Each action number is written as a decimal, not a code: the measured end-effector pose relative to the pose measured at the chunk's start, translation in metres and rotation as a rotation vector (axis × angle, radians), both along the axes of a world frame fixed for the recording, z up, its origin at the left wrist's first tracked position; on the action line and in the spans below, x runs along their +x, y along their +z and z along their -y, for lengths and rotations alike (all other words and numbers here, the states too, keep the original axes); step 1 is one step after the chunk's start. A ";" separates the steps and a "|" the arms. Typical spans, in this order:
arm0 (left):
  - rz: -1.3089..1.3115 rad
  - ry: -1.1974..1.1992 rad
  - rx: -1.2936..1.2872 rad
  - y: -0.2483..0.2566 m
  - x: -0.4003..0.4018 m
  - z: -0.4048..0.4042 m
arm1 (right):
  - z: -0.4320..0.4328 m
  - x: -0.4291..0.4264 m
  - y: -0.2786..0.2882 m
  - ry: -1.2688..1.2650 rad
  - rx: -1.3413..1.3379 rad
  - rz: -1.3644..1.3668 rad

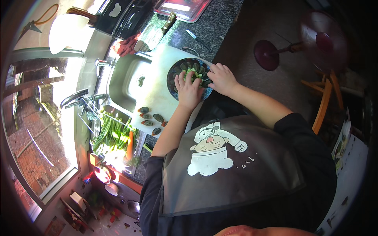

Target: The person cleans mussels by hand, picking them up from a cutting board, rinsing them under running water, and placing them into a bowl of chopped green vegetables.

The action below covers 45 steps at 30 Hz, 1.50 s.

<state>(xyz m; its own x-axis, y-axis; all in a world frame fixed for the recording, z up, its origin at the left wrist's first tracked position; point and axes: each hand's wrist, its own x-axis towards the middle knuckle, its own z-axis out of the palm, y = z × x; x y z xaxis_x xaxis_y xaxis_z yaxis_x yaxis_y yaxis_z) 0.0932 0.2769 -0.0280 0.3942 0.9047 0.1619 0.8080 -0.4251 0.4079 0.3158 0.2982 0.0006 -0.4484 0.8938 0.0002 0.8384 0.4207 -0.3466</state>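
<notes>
A round, dark blue patterned plate [172,92] lies on a white cutting board [158,85]. Dark egg pieces [186,65] line the plate, with chopped green vegetable [193,77] in its middle. My left hand [188,91] reaches over the plate, its spread fingertips touching the greens; whether they pinch any cannot be told. At the plate's right rim is my right hand [222,77], fingers bent, partly hiding the rim; what it grips is unclear. Several more dark egg pieces [158,118] rest on the board's near left corner.
Left of the board is a steel sink [124,79]; a basket of green vegetables [113,132] holds a carrot [130,146]. Beyond the board lie a cleaver [152,35], a red cloth [125,45], a small knife [198,40] and a clear-lidded tray [183,8]. A red fan [324,41] stands at right.
</notes>
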 end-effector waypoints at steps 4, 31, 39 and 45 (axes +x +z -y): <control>-0.074 -0.013 0.031 -0.003 0.007 -0.006 | 0.001 0.004 -0.001 -0.006 0.012 -0.004; -0.060 -0.113 0.130 -0.020 0.018 -0.025 | -0.033 0.012 0.008 -0.010 -0.081 -0.017; -0.106 -0.147 0.092 -0.020 0.015 -0.029 | -0.034 0.010 0.009 0.029 -0.124 0.039; -0.098 -0.139 0.065 -0.022 0.014 -0.029 | -0.035 0.008 0.014 0.011 -0.125 0.031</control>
